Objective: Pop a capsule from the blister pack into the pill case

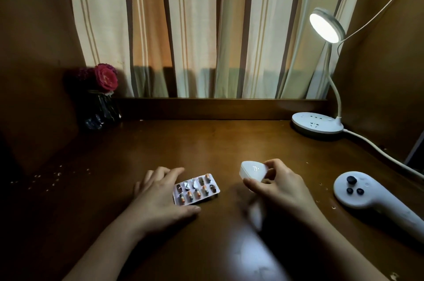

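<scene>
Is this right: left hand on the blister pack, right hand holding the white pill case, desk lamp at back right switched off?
Not quite. The head view shows the desk lamp at back right switched on, its round head glowing. The rest holds: the left hand rests on the blister pack, and the right hand holds the white pill case just above the desk.

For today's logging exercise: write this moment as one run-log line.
left hand: on blister pack, desk | right hand: holds pill case, shut | capsule: not yet popped
</scene>
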